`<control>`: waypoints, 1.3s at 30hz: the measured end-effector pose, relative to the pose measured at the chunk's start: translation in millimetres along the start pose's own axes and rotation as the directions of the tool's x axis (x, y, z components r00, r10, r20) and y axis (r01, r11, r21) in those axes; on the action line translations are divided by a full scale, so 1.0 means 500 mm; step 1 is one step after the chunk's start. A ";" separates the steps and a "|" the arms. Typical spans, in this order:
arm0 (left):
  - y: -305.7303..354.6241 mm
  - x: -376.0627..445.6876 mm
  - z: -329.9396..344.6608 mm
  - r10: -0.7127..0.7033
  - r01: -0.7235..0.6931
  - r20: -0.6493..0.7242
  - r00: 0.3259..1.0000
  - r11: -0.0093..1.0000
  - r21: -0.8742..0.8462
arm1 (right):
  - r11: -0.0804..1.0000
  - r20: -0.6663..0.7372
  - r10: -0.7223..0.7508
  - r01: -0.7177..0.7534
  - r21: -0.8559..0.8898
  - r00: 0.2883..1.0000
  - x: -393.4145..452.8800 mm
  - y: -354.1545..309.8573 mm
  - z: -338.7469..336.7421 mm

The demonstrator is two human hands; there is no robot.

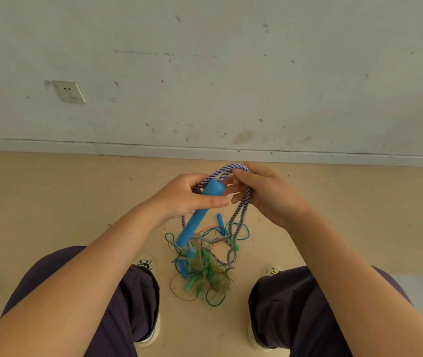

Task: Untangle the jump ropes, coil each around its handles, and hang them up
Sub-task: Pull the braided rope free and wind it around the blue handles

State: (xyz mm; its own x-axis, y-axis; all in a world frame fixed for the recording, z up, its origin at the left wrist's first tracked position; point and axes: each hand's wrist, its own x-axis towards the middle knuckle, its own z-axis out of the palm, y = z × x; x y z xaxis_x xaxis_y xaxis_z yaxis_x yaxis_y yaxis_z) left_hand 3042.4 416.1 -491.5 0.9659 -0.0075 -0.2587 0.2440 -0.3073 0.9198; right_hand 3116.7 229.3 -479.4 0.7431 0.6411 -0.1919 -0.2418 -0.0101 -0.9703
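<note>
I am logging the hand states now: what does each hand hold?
Left hand: grips the blue handle.
Right hand: holds the striped rope loop.

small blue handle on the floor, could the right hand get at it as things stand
Probably not straight away. The right hand grips the striped rope, whose strands hang right beside the small blue handle on the floor. It would likely have to let go first.
</note>
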 end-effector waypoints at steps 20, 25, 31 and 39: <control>0.006 -0.012 -0.033 0.017 -0.013 -0.043 0.999 0.995 0.101 | 0.941 -0.381 -0.202 0.070 -0.332 0.902 0.012 0.004 -0.046; 0.001 -0.008 -0.047 0.066 -0.019 -0.193 0.979 0.971 0.237 | 0.955 -0.215 -0.104 0.036 -0.296 0.971 -0.001 -0.013 -0.040; 0.008 -0.010 0.003 0.143 -0.067 -0.075 0.987 0.782 0.619 | 0.873 0.028 0.052 -0.032 -0.487 0.998 -0.015 -0.016 0.012; -0.004 -0.005 0.005 0.091 -0.094 0.034 0.995 0.821 0.563 | 0.722 0.056 -0.034 0.063 -0.689 0.998 -0.005 0.009 0.009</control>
State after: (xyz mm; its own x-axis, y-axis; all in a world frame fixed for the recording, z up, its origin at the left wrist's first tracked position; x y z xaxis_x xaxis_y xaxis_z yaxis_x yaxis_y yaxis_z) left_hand 3039.2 414.5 -493.4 0.9807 -0.0674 -0.1833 0.0604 -0.7877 0.6131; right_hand 3111.1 231.1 -482.5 0.7149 0.6830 -0.1501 0.3021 -0.4952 -0.8145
